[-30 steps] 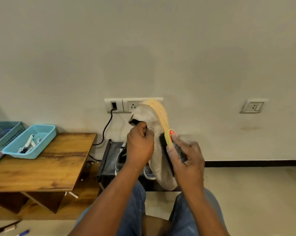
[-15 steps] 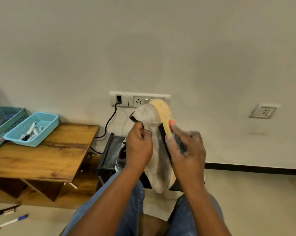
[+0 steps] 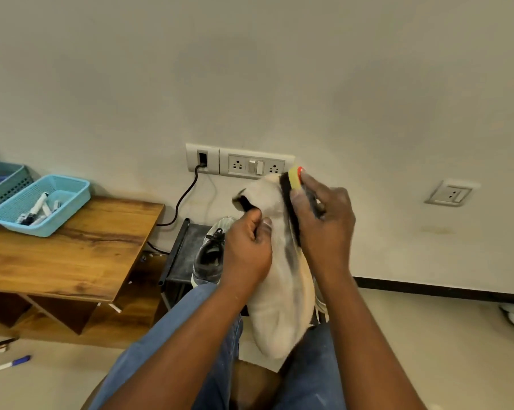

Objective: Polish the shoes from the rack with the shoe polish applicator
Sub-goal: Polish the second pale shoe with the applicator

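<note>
A pale beige shoe (image 3: 282, 294) is held up above the lap, heel end raised toward the wall and toe pointing down between the knees. The left hand (image 3: 246, 253) is clamped on the shoe's collar, thumb and fingers pinching the edge just below the dark opening. The right hand (image 3: 323, 220) is wrapped round the shoe polish applicator (image 3: 292, 196), whose dark pad is laid against the right edge of the shoe near the heel; its yellow body and red tip stick out above the fingertips. The two hands are close together, with only the shoe between them.

Behind the hands, a dark shoe rack (image 3: 181, 255) stands against the wall, and a grey laced sneaker (image 3: 209, 255) rests on its top shelf. A socket panel (image 3: 241, 162) is fixed to the wall above, with a black cable plugged in. To the left, a wooden counter (image 3: 72, 250) carries a light blue basket (image 3: 42, 202) with small tubes inside. A blue-capped marker (image 3: 8, 363) lies on the floor.
</note>
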